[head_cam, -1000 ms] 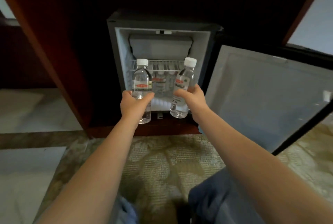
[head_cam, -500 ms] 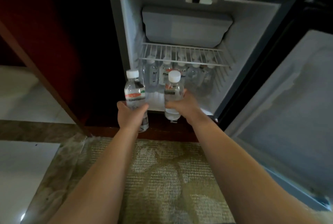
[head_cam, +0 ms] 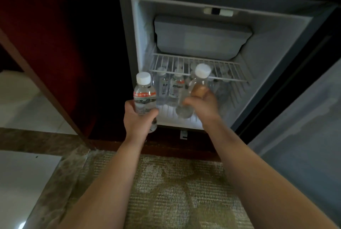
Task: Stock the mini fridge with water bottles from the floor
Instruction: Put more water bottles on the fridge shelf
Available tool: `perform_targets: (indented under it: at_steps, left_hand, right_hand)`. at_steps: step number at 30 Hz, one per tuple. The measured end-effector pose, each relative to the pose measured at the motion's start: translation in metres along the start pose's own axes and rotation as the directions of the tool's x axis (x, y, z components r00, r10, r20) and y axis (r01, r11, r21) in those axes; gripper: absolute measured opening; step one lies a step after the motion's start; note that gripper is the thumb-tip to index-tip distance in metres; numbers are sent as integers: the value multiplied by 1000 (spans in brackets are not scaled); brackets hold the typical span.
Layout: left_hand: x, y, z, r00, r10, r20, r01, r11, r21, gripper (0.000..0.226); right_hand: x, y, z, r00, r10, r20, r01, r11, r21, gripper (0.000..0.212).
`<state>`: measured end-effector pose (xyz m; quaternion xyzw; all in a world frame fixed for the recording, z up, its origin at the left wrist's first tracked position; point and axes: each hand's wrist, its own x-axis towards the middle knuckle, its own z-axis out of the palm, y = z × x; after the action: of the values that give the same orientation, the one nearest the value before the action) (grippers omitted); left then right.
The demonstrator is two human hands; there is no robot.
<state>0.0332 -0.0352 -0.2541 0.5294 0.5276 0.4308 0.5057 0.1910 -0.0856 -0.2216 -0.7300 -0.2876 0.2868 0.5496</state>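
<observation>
Nearest lies a beige patterned woven carpet (head_cam: 166, 192), with both bare forearms reaching over it toward the open white-lined mini fridge (head_cam: 276, 62) set in a dark reddish wooden cabinet (head_cam: 55, 44). The left hand (head_cam: 137, 118) has its fingers and thumb wrapped round the lower half of a clear plastic water bottle with a white cap and red label band (head_cam: 144, 98). That bottle stands upright, outside the fridge, just before its left front edge. The right hand (head_cam: 203, 105) is farther in, fingers curled round the middle of a second clear white-capped water bottle (head_cam: 193, 88). Its long axis is tilted, base toward the fridge floor and cap leaning up and to the right.

Beyond it, a row of clear stored bottles (head_cam: 176, 88) stands upright at the back, under the white wire shelf (head_cam: 199, 64), with a grey freezer box (head_cam: 201, 35) above. The grey door (head_cam: 304, 127) hangs open at right.

The right hand is the nearer to placing. Free floor lies directly ahead of and below its fingers, in front of the stored row. The raised cap shows level with the shelf's front rail, so the bottle probably needs righting and lowering to slip under
</observation>
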Motion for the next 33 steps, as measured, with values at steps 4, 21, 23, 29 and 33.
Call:
perform_targets:
  at_steps: [4,21,23,29,33]
  left_hand:
    - [-7,9,-2,1000,8,-18,-9,995,-101,48]
    - [6,16,1,991,135,-14,-135,983,-122,44]
    - [14,10,7,989,143,24,-140,986,-95,48]
    - [30,-3,8,991,119,63,-116,992,-48,49]
    - [40,-2,4,989,135,59,-133,990,-37,51]
  right_hand:
    - [-10,-42,-16,990,-110,-92,124,979,160,30]
    - [64,-114,40,985,-166,-40,159,977,-140,24]
    - [77,-114,44,981,-186,-53,176,972,-159,23]
    - [114,-117,69,974,-220,-57,209,966,-152,25]
    - [127,-124,81,956,-279,-92,259,949,-182,46]
